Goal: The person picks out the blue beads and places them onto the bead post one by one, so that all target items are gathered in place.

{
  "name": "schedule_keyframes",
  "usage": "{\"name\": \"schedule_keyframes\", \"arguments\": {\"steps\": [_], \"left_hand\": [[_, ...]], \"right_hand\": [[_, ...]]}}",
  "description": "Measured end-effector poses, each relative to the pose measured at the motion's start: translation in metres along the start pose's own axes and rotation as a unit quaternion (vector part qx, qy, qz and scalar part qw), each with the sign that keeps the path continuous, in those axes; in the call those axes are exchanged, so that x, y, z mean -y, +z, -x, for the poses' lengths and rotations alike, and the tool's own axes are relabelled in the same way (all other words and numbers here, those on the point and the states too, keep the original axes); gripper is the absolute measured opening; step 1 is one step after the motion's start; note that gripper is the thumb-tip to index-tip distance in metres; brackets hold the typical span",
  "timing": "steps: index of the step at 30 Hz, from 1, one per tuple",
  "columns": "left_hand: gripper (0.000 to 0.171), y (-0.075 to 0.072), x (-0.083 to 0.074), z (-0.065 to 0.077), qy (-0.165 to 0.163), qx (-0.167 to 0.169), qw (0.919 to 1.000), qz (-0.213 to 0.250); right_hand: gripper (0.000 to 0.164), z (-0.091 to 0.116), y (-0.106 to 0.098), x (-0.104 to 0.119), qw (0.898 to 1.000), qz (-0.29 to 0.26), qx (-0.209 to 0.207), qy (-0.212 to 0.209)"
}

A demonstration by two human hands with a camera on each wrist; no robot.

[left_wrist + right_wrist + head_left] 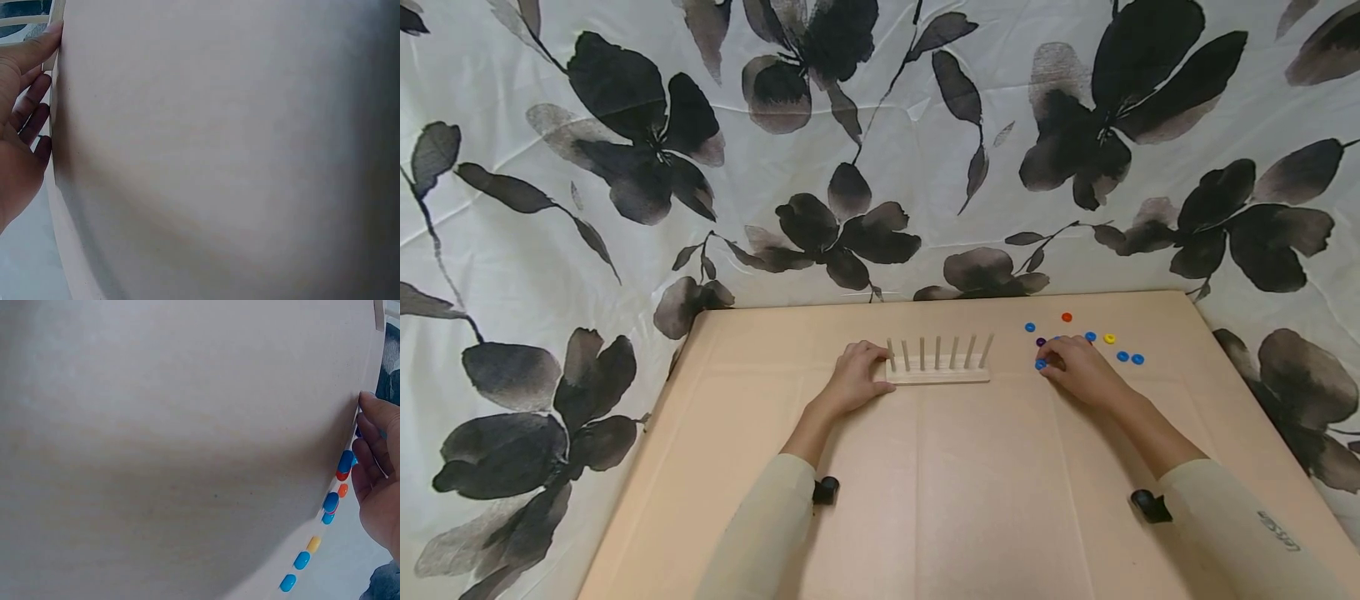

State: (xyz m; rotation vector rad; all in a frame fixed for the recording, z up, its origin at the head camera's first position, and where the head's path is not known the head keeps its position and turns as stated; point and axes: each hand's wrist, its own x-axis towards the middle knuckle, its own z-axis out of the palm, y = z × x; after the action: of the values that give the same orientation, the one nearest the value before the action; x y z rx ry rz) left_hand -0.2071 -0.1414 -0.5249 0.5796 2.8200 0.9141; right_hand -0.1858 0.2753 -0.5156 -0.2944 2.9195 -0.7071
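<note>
In the head view, a pale wooden rack [940,377] stands on the table with a row of several upright pegs. My left hand [856,377] holds its left end, thumb at the front edge and fingers behind. In the left wrist view, the thumb [37,49] lies against the edge of the wood. To the right, my right hand [1086,371] pinches a small blue ring [1041,364] at the tips of thumb and forefinger. A purple ring [1041,342] lies just beyond these fingertips.
Around the right hand lie more small rings: a red one [1067,317], a yellow one [1109,338] and several blue ones [1122,356]. The table's [925,500] far edge runs just behind the rack, with a flowered cloth [880,150] beyond it.
</note>
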Motion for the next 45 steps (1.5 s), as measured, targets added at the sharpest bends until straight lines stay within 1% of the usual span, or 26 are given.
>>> {"name": "schedule_keyframes", "arguments": {"steps": [5, 11, 15, 21, 29, 36, 39, 45], "left_hand": [[0.056, -0.001, -0.001, -0.002, 0.001, 0.002, 1.0000, -0.003], [0.057, 0.000, -0.001, -0.004, -0.007, 0.007, 0.9999, 0.002], [0.056, 0.001, -0.001, -0.006, -0.008, 0.003, 1.0000, 0.001], [0.057, 0.001, 0.000, -0.004, -0.007, 0.005, 1.0000, 0.004], [0.057, 0.001, 0.001, -0.003, -0.004, 0.007, 1.0000, 0.005], [0.057, 0.002, 0.000, 0.000, -0.009, 0.002, 1.0000, 0.004], [0.057, 0.003, 0.000, 0.000, -0.007, 0.000, 1.0000, 0.003], [0.056, 0.005, -0.001, 0.003, -0.002, -0.004, 1.0000, 0.001]], "right_hand": [[0.018, -0.001, -0.001, -0.001, 1.000, -0.004, -0.004, 0.006], [0.018, -0.004, -0.004, -0.003, 1.000, -0.019, 0.000, 0.013], [0.017, -0.007, -0.008, -0.006, 0.999, -0.033, 0.002, 0.005], [0.019, -0.004, -0.008, -0.004, 0.999, -0.039, -0.005, -0.007], [0.023, -0.001, -0.011, 0.002, 0.998, -0.060, -0.011, -0.002], [0.022, -0.003, -0.021, 0.010, 0.998, -0.061, -0.032, -0.012], [0.020, -0.003, -0.025, 0.015, 0.997, -0.059, -0.050, -0.018], [0.022, -0.003, -0.036, 0.025, 0.993, -0.047, -0.088, -0.067]]}}
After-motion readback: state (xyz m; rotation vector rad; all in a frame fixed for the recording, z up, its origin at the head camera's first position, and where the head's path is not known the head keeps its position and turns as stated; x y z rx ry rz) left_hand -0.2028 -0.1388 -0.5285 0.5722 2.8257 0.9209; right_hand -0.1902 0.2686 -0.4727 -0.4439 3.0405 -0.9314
